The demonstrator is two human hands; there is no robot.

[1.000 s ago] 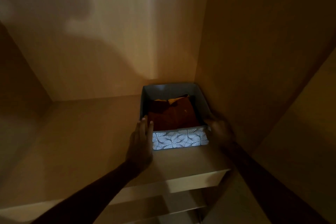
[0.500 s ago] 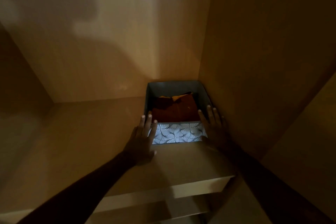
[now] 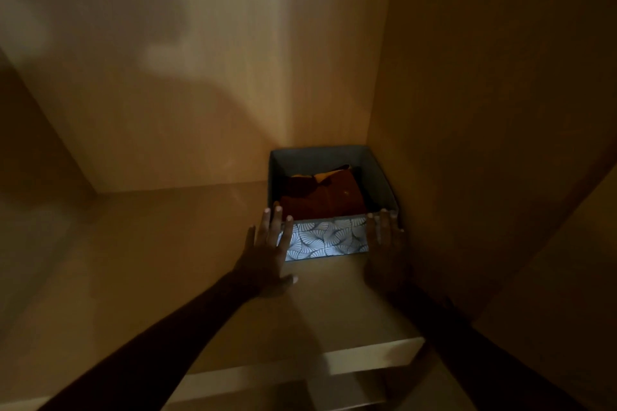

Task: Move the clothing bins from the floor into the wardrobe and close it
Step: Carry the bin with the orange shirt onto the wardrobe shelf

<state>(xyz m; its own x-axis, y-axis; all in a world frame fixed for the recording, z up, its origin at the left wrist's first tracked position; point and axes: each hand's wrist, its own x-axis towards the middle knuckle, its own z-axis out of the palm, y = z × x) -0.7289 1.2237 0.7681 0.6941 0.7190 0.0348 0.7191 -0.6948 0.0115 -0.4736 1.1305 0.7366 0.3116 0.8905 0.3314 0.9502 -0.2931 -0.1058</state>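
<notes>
- Bin (image 3: 329, 240): an open-topped fabric box with a pale leaf-patterned front panel and grey inner walls, standing on the wardrobe shelf (image 3: 167, 277) in the far right corner, its right side close against the wardrobe side wall (image 3: 484, 110) and its back near the rear panel (image 3: 200, 77).
- Folded clothing (image 3: 322, 198): dark rust-brown fabric with an orange piece showing behind it, lying inside the bin.
- Left hand (image 3: 267, 253): flat, fingers (image 3: 275, 227) spread and extended, laid against the front left corner of the bin, gripping nothing.
- Right hand (image 3: 385, 250): in deep shade, fingers straight, resting against the front right corner of the bin; no closed grasp is visible.
- Shelf front edge (image 3: 367, 355): pale, lit strip below both forearms, with a lower shelf dimly visible beneath it.
</notes>
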